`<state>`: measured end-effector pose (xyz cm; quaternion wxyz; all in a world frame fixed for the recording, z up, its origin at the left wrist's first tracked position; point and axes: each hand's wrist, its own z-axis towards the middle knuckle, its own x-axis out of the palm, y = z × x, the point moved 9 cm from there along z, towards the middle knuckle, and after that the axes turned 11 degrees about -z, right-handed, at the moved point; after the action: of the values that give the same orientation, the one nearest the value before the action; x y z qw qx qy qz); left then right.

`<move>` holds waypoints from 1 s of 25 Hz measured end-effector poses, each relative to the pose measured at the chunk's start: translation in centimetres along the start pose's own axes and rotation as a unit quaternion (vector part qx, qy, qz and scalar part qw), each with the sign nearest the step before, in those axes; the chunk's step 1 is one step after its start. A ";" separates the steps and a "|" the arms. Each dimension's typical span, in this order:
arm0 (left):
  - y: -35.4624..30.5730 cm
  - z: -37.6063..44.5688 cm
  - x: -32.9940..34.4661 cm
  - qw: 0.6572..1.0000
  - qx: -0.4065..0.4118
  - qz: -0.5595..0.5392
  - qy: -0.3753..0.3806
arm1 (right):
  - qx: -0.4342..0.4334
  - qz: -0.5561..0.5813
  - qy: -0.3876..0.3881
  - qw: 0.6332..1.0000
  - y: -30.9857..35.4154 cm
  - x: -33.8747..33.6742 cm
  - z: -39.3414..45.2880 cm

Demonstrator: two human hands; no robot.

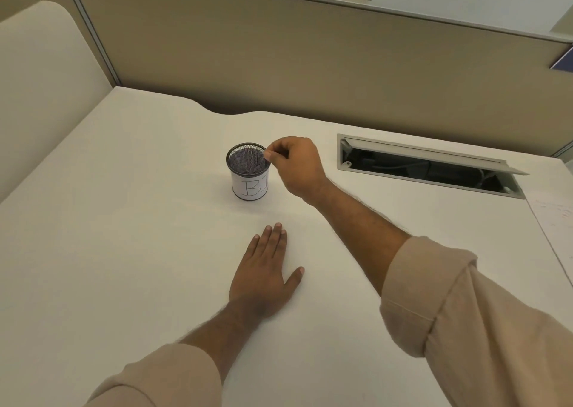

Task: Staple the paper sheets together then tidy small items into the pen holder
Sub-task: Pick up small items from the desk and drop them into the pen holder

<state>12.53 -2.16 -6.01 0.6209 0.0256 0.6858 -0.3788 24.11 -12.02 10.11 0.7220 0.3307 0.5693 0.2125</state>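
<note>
A black mesh pen holder (248, 170) wrapped in a white label marked "B" stands upright near the middle of the white desk (124, 220). My right hand (294, 164) hovers at the holder's right rim with its fingers curled and fingertips pinched together; whatever small thing they pinch is too small to make out. My left hand (263, 276) lies flat on the desk in front of the holder, fingers straight and holding nothing. No paper sheets or stapler are in view.
An open cable hatch (431, 164) with a raised flap is set into the desk at the right. A beige partition wall (310, 65) runs along the back. A paper sheet's edge (555, 220) shows at the far right.
</note>
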 end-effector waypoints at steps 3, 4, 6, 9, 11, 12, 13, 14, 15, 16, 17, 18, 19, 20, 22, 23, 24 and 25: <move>-0.1 0.0 -0.1 1.000 0.000 -0.005 -0.006 | -0.039 -0.091 0.046 0.994 0.9 2.5 2.0; -0.1 0.0 -0.1 1.000 -0.002 -0.006 -0.004 | -0.061 -0.140 0.067 0.986 1.3 3.3 2.7; -0.1 0.1 0.0 1.000 -0.003 -0.009 0.001 | -0.095 -0.232 0.107 0.962 1.5 4.5 3.5; -0.1 0.1 0.0 1.000 -0.002 -0.009 0.002 | -0.107 -0.295 0.127 0.941 1.6 5.1 4.4; 0.1 0.1 0.1 1.000 -0.005 -0.010 0.006 | -0.106 -0.302 0.123 0.939 2.0 5.3 4.7; 0.1 0.1 0.2 1.000 -0.006 -0.010 0.007 | -0.102 -0.299 0.118 0.941 2.2 5.2 4.8; 0.1 0.1 0.1 1.000 -0.005 -0.010 0.004 | -0.096 -0.293 0.112 0.945 2.3 5.1 4.9; 0.0 0.1 0.1 1.000 -0.003 -0.011 0.002 | -0.090 -0.287 0.107 0.948 2.3 4.9 5.0; 0.0 0.1 0.1 1.000 -0.002 -0.011 0.001 | -0.089 -0.285 0.103 0.949 2.4 4.8 4.9; 0.1 0.1 0.2 1.000 -0.003 -0.011 0.001 | -0.095 -0.291 0.100 0.947 2.5 4.8 4.9; 0.1 0.2 0.2 1.000 -0.006 -0.011 0.001 | -0.106 -0.303 0.102 0.941 2.6 5.0 4.8; 0.1 0.2 0.1 1.000 -0.007 -0.009 -0.001 | -0.117 -0.318 0.110 0.934 2.6 5.2 4.6; 0.1 0.2 0.1 1.000 -0.007 -0.007 -0.003 | -0.126 -0.332 0.120 0.927 2.6 5.5 4.5; 0.1 0.2 0.1 1.000 -0.007 -0.005 -0.003 | -0.131 -0.342 0.127 0.922 2.5 5.7 4.5; 0.2 0.2 0.3 1.000 -0.008 -0.005 0.001 | -0.132 -0.344 0.122 0.921 2.4 5.7 4.5; 0.2 0.2 0.4 1.000 -0.009 -0.005 0.001 | -0.129 -0.334 0.111 0.927 2.4 5.4 4.5; 0.2 0.2 0.3 1.000 -0.009 -0.005 0.002 | -0.121 -0.317 0.097 0.936 2.4 5.0 4.6; 0.2 0.2 0.3 1.000 -0.009 -0.005 0.003 | -0.111 -0.294 0.085 0.946 2.2 4.6 4.6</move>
<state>12.75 -2.31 -6.37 0.6172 0.0177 0.6913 -0.3753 29.86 -8.44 9.14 0.7333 0.0470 0.6735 0.0803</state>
